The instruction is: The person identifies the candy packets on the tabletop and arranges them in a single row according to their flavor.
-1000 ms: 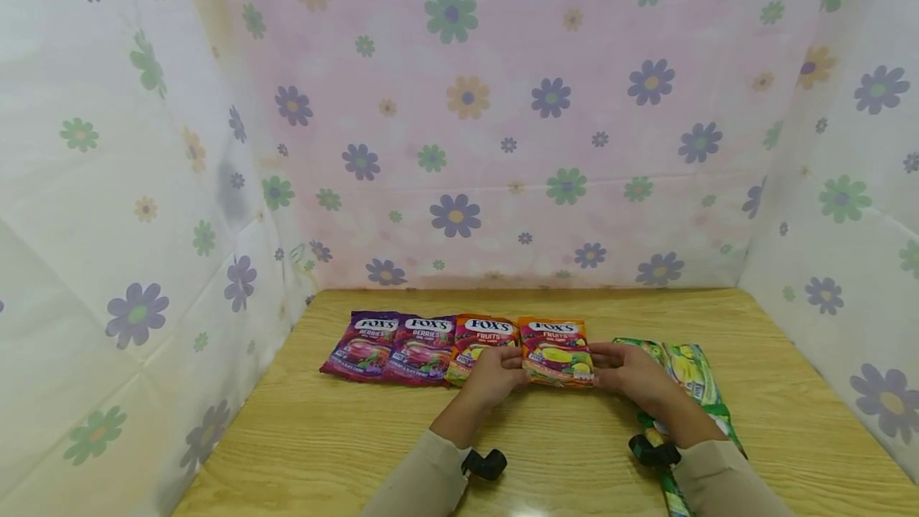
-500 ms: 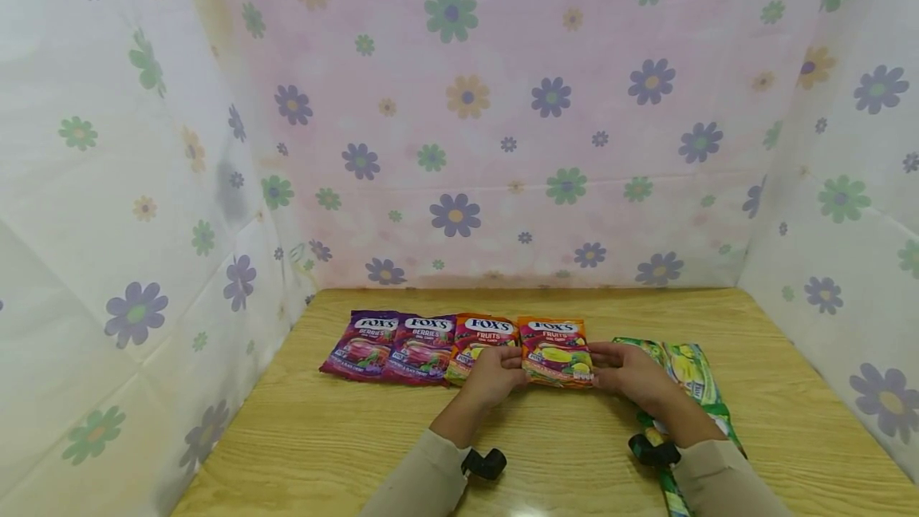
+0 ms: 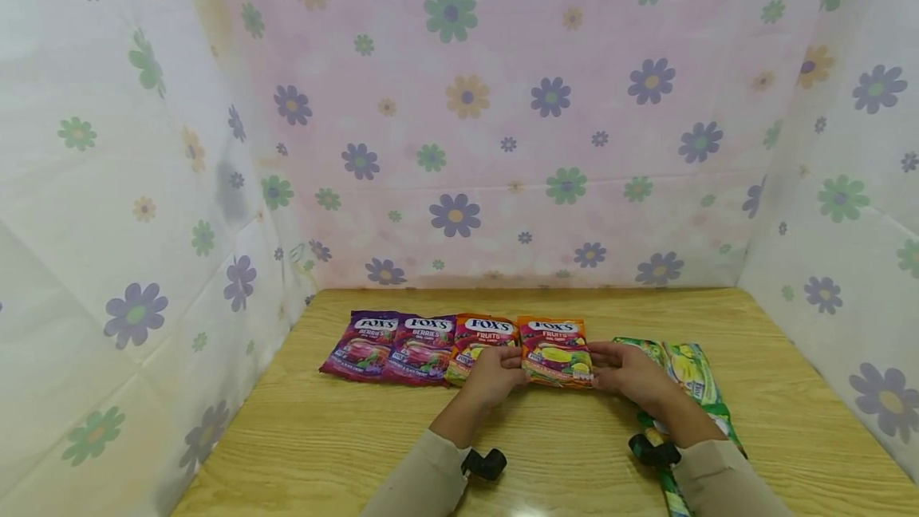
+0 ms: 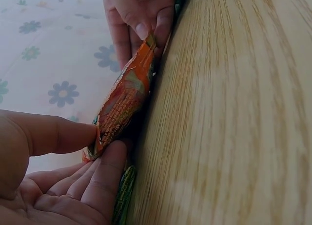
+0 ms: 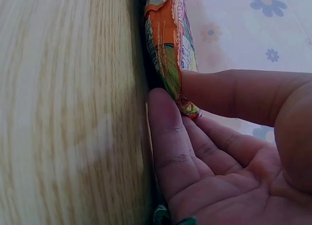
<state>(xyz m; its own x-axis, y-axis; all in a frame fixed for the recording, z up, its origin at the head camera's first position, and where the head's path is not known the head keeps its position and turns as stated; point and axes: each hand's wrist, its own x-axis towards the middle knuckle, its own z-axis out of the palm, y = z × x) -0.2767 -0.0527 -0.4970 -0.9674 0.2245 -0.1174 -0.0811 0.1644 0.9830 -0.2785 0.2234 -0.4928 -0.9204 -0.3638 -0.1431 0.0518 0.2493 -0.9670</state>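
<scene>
An orange Fox's Fruits candy bag lies at the right end of a row on the table. My left hand pinches its left edge between thumb and fingers, partly covering the neighbouring orange Fruits bag. At the opposite edge, my right hand pinches the same bag. Seen edge-on in the left wrist view, the bag stretches between both hands, slightly raised at the sides. In the right wrist view the thumb is on top of the bag's corner, with fingers underneath.
Two purple Fox's Berries bags continue the row leftward, their edges overlapping. Several green packets lie on the right, partly hidden under my right forearm. A flower-patterned cloth encloses the wooden table at the back and sides.
</scene>
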